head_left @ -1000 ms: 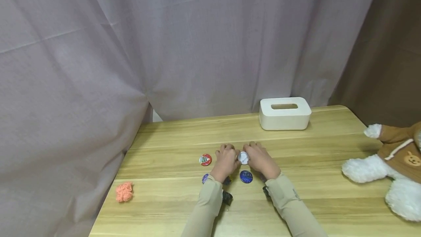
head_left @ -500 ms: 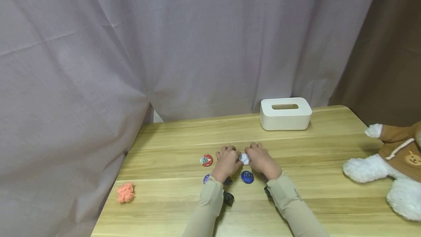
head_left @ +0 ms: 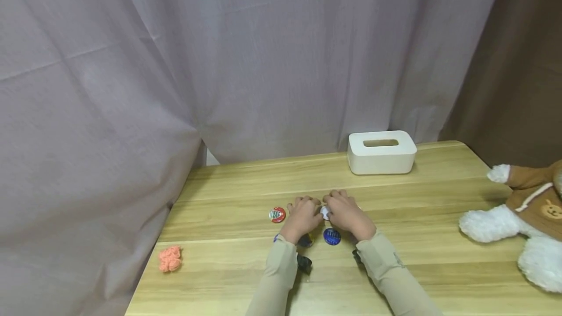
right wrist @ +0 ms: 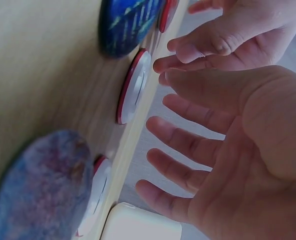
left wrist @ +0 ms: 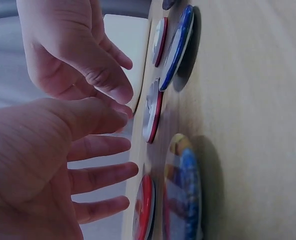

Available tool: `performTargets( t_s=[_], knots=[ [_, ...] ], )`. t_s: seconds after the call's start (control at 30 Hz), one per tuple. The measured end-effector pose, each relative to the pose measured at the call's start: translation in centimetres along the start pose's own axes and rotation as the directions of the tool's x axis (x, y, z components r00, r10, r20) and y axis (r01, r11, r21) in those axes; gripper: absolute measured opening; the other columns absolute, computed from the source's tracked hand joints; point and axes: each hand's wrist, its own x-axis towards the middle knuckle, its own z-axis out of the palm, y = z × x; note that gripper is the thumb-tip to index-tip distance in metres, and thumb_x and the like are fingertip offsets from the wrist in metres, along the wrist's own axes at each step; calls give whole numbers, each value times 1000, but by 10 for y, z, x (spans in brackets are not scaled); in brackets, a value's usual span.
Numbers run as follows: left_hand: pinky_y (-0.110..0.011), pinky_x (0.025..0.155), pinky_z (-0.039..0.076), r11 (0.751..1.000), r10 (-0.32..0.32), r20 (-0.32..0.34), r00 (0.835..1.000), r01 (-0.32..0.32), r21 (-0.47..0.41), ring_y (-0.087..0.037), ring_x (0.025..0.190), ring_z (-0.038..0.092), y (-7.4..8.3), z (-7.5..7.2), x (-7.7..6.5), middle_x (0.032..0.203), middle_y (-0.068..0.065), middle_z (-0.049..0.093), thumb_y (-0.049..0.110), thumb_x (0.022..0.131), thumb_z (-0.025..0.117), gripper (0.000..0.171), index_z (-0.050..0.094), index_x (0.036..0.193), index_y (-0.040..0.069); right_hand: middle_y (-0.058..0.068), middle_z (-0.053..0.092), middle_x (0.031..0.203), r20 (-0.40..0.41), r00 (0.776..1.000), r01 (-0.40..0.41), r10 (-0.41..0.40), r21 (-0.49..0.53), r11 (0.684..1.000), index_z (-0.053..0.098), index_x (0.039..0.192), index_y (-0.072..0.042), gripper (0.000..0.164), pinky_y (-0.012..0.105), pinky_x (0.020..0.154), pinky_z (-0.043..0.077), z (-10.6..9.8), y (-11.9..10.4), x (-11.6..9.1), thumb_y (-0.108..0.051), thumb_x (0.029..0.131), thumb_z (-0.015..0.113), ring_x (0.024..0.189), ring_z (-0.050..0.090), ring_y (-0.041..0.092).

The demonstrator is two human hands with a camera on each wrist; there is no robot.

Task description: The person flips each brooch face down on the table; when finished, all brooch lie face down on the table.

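Note:
In the head view my left hand [head_left: 304, 216] and right hand [head_left: 347, 212] are close together above a round button badge [head_left: 325, 212], its white back facing up. The left wrist view shows this badge [left wrist: 152, 110] flat on the wood, apart from the fingertips. My left hand [left wrist: 37, 155] has loosely extended fingers, its thumb close to the right hand's thumb. Relaxed, spread fingers also show on my right hand [right wrist: 258, 130] in the right wrist view. I see nothing held between the fingers of either hand. A blue badge [head_left: 331, 236] lies nearer me.
A red badge [head_left: 277, 215] lies left of my hands, with a yellow-and-blue badge [head_left: 306, 241] by the left wrist. Another white-backed badge [right wrist: 95, 200] and a purplish one [right wrist: 42, 190] lie by my right hand. Farther off are a white tissue box [head_left: 382, 155], pink flower-like piece [head_left: 170, 258] and plush toy [head_left: 535, 208].
My right hand has shifted slightly left, covering more of the white-backed badge. The left hand stays nearly still. The badges lie as before, and the whole head view has drifted a little.

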Motion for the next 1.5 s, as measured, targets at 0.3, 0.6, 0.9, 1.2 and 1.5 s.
performTargets(
  t_s=[0.3,0.6,0.9,1.2,1.5],
  knots=[
    [-58,89,41,1000,1,-6,1000,-1,1,-37,120,53,-9,-5,-6,129,-10,64,21,92,65,39,67,128,8,21,62,115,25,999,-23,22,29,999,65,119,5,34,65,91,44,3,-7,8,-6,87,71,117,51,46],
    [-58,91,39,999,-14,14,1000,14,-52,-39,123,49,-25,-15,-16,132,-15,61,23,87,66,53,61,137,6,19,66,120,-6,1000,13,-12,127,992,67,117,3,39,63,90,45,5,-15,14,3,79,65,112,54,43],
    [-50,87,36,999,-1,-1,1000,1,-49,-34,118,52,-38,-19,-21,129,-10,64,25,83,78,56,62,135,9,17,68,114,-27,999,30,-27,153,988,68,115,3,43,61,88,45,8,-15,21,1,72,77,104,56,38],
    [-54,88,36,999,-22,-13,1000,22,-37,-32,111,54,-47,-17,-25,118,-8,68,16,71,89,56,69,123,10,17,69,111,3,1000,14,-15,153,988,69,109,4,43,60,86,45,13,-22,27,6,67,74,101,56,38],
    [-52,84,37,1000,-18,-19,1000,18,-13,-28,100,54,-53,-19,-21,102,-3,69,12,69,89,44,73,109,12,6,67,89,35,999,13,-18,117,993,71,91,-3,31,53,78,45,21,-28,33,5,62,78,89,53,30]
  ],
)
